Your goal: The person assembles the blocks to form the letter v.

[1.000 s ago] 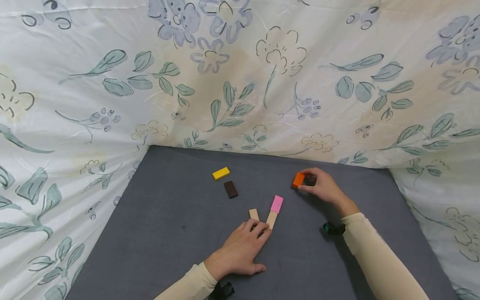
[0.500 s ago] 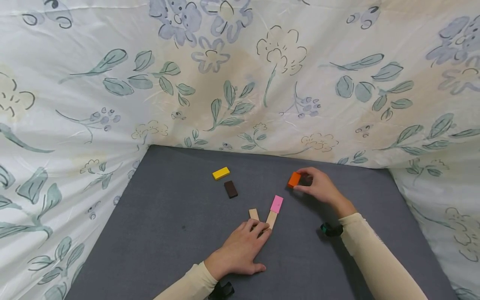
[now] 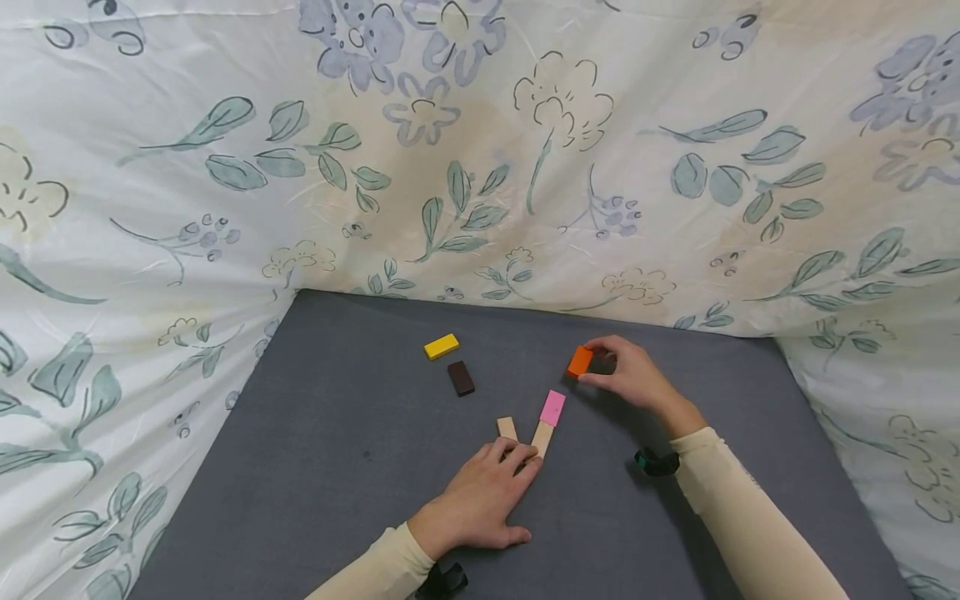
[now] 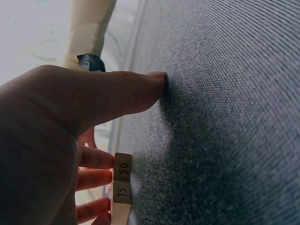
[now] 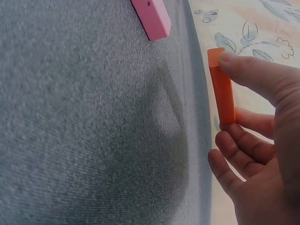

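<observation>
Between thumb and fingers my right hand (image 3: 633,377) pinches an orange wooden block (image 3: 579,362). The right wrist view has this block (image 5: 222,89) held by its ends, above the grey cloth. My left hand (image 3: 483,500) lies with fingers spread over plain wooden blocks, partly hiding them. One plain block (image 3: 543,439) stretches away from its fingertips, end to end with a pink block (image 3: 552,408). Another plain block (image 3: 507,428) pokes out further left. In the left wrist view, fingertips touch two block ends, one marked 50 (image 4: 123,167), the other 75 (image 4: 122,192).
A yellow block (image 3: 441,347) and a dark brown block (image 3: 461,378) lie farther back on the grey table (image 3: 322,467). Floral fabric (image 3: 480,167) hangs along the back and sides. Each wrist wears a small black camera.
My right hand has carried the orange block a short way left, closer to the far end of the pink block. The left hand has stayed in place.
</observation>
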{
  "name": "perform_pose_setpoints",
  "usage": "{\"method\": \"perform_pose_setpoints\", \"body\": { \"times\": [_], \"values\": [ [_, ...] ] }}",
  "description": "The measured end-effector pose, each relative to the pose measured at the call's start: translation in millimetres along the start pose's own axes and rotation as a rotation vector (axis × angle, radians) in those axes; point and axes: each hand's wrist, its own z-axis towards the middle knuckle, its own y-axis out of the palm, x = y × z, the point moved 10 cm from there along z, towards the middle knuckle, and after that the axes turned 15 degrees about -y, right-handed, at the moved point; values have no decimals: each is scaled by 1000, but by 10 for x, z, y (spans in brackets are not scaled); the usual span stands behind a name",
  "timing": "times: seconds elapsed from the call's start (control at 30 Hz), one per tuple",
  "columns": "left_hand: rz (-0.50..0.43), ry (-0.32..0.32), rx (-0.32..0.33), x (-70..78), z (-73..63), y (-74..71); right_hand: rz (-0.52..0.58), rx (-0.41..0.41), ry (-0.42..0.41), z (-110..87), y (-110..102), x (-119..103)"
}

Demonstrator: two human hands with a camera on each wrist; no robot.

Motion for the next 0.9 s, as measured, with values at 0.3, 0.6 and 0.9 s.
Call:
{"method": "perform_pose_setpoints", "body": {
  "times": [0.3, 0.6, 0.9],
  "values": [
    [14, -11, -16, 11, 8, -1, 5, -6, -13, 1, 31, -68],
    [8, -10, -8, 6, 7, 0, 1, -18, -17, -8, 71, -66],
    [13, -16, -22, 1, 16, 14, -10, -16, -30, -33, 101, -99]
  ]
}}
